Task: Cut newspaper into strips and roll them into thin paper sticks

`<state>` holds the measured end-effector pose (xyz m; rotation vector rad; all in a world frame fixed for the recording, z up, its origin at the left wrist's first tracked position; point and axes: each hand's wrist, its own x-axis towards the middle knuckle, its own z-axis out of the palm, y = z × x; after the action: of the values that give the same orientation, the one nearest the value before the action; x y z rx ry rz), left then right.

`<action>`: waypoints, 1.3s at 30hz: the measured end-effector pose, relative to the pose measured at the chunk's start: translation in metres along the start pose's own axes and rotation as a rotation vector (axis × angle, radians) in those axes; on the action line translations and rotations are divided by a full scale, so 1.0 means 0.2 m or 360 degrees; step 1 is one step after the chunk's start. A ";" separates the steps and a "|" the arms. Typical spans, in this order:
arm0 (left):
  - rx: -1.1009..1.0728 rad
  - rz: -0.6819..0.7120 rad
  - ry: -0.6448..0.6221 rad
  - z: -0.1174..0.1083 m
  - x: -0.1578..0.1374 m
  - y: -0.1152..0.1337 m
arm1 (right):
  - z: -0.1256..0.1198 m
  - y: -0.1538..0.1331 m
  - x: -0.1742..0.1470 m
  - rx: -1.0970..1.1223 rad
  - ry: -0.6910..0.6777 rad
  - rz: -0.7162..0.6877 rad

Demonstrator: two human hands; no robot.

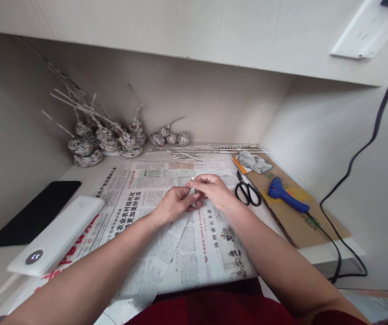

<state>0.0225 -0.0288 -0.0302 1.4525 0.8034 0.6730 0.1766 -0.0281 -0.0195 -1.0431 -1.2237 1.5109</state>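
Note:
My left hand (176,201) and my right hand (213,188) meet above the middle of the newspaper sheets (136,180). Both are closed, fingers pinching a newspaper strip (171,241) near its upper end. A small pale tip of paper pokes up between the fingertips, where the strip looks rolled narrow; the rest of that part is hidden by the fingers. From my left hand the strip hangs down, flat and loose, over the newspaper toward my lap. Black-handled scissors (248,192) lie just right of my right hand.
Woven paper gourds (131,144) and small woven balls (170,137) stand at the back, near thin paper sticks (207,149). At right, a blue glue gun (287,195) and crumpled grey cloth (254,161) lie on cardboard (319,234). A white power bank (58,234) and black tablet-like slab (36,210) lie left.

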 end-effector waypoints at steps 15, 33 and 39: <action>-0.0076 -0.0072 -0.0082 0.00 0.00 -0.01 | -0.02 -0.02 -0.01 -0.0044 -0.0070 0.0047; -0.0118 -0.0105 -0.0069 0.00 0.01 -0.01 | -0.02 -0.03 -0.01 -0.0195 -0.0054 0.0024; -0.0082 -0.0091 -0.0131 0.00 0.01 0.00 | -0.02 -0.04 0.00 -0.0089 0.0192 -0.0003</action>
<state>0.0232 -0.0280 -0.0312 1.3962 0.7558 0.5832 0.1821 -0.0266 -0.0128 -1.1529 -1.1877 1.3983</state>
